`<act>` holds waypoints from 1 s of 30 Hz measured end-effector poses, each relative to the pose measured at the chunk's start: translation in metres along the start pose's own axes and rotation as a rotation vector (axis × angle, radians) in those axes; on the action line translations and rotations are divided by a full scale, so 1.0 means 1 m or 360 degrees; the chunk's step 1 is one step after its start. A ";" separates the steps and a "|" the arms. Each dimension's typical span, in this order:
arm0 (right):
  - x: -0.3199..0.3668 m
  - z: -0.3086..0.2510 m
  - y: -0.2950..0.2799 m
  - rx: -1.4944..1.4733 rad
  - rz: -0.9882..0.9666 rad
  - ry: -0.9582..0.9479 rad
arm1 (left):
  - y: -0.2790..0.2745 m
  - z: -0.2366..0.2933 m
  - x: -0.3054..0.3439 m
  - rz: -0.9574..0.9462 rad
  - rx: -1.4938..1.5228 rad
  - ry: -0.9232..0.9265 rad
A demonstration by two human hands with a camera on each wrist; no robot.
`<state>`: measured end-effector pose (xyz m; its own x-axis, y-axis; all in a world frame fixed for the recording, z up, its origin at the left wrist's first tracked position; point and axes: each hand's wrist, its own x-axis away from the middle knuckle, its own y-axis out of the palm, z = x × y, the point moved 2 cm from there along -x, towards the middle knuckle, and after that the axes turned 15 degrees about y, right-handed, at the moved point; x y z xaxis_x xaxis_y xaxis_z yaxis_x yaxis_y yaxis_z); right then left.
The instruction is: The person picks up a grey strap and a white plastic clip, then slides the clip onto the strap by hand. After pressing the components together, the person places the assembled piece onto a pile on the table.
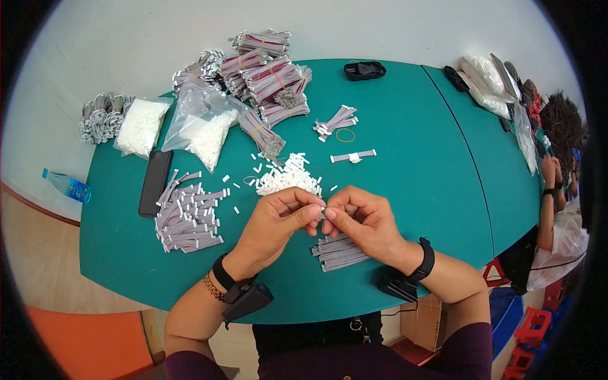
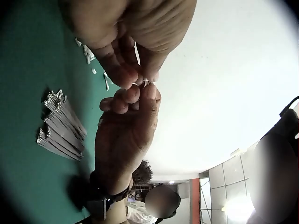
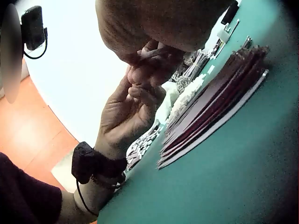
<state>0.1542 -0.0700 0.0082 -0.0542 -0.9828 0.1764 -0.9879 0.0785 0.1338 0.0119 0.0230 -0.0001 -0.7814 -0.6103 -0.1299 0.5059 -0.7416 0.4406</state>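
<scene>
Both hands meet over the table, fingertips together. My left hand (image 1: 277, 223) pinches a small white connector piece (image 1: 322, 209) between thumb and forefinger, mostly covered by the fingertips. Opposite it, my right hand (image 1: 369, 223) pinches a flat grey ribbon cable (image 3: 158, 52), whose strip shows under the palm in the right wrist view. Just below the right hand lies a bundle of grey ribbon cables (image 1: 339, 253). A heap of white connector pieces (image 1: 290, 177) lies beyond the left hand's fingers.
Cables with white ends (image 1: 187, 215) are piled at left beside a black phone (image 1: 155, 183). Bags of white pieces (image 1: 143, 126) and banded cable bundles (image 1: 272, 79) stand at the back. A single cable (image 1: 345, 156) lies beyond the right hand. Another person (image 1: 557, 209) sits far right.
</scene>
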 end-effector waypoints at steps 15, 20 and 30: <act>0.003 -0.002 0.002 -0.0132 -0.0059 0.0033 | 0.004 0.002 0.001 -0.0076 0.0109 -0.0162; 0.003 -0.001 0.003 -0.0104 -0.0098 0.0048 | 0.005 0.003 0.002 -0.0033 0.0248 -0.0254; 0.003 -0.003 0.004 -0.0106 -0.0137 0.0041 | 0.003 0.000 0.003 -0.0062 0.0270 -0.0270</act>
<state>0.1507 -0.0721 0.0121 0.0348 -0.9818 0.1865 -0.9768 0.0060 0.2139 0.0118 0.0187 0.0008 -0.8566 -0.5160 -0.0047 0.4170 -0.6975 0.5828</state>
